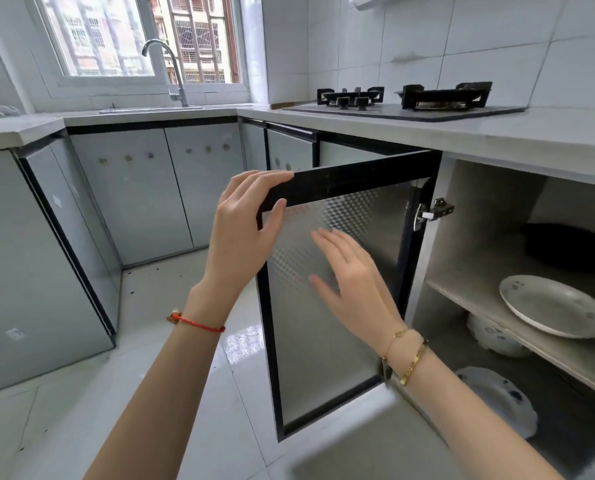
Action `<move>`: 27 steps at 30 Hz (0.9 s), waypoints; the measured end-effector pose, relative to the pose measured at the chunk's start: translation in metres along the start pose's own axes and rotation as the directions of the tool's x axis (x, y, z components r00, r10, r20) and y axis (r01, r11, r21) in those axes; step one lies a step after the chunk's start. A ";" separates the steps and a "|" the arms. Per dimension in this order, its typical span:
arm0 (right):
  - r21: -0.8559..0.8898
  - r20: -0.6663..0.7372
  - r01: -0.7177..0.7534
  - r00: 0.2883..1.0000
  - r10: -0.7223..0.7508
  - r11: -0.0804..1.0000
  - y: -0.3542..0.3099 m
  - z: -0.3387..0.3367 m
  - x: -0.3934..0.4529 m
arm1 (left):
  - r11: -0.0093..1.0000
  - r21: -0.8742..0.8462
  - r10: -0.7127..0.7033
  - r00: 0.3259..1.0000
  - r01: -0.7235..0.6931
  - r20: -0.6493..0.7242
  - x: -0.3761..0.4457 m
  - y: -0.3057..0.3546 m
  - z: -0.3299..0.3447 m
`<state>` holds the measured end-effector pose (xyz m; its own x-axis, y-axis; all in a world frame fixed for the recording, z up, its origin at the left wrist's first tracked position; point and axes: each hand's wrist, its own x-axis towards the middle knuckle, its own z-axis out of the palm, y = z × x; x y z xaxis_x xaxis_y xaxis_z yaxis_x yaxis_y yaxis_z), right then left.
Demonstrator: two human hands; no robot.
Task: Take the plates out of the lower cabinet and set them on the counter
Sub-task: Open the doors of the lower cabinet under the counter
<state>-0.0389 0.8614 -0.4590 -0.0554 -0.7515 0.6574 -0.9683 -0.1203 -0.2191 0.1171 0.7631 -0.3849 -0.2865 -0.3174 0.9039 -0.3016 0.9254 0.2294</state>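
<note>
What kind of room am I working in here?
A home kitchen, most likely: a gas hob on the counter, a sink tap under the window, and plates inside the open lower cabinet.

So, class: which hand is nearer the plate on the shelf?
The right hand. It hovers open before the door panel, left of the plate. The left hand grips the door's top corner, farther left.

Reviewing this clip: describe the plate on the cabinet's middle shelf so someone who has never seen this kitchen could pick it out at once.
Find the gas stove on the counter; below it a lower cabinet stands with its door open. On its middle shelf lies the plate, white, shallow and speckled, beside a dark pan further back. The other white dishes sit below that shelf.
</note>
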 end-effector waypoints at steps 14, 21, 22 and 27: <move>-0.301 -0.275 -0.394 0.908 0.316 0.869 0.084 -0.153 -0.109 | 0.877 -0.465 0.038 0.948 0.119 0.315 -0.025 0.114 0.138; -0.396 -0.474 -0.559 0.804 0.359 0.729 0.107 -0.228 -0.161 | 0.724 -0.621 0.157 0.804 0.300 0.573 -0.035 0.216 0.218; -0.419 -0.481 -0.570 0.799 0.360 0.706 0.110 -0.236 -0.165 | 0.707 -0.630 0.176 0.782 0.322 0.597 -0.037 0.230 0.226; -0.507 -0.483 -0.614 0.784 0.391 0.605 0.124 -0.264 -0.178 | 0.637 -0.652 0.265 0.677 0.412 0.687 -0.039 0.289 0.256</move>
<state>-0.2133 1.1517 -0.4130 -0.5397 -0.3227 0.7775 -0.6750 0.7178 -0.1707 -0.1919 0.9896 -0.4460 -0.8985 -0.1117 0.4245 0.2825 0.5932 0.7539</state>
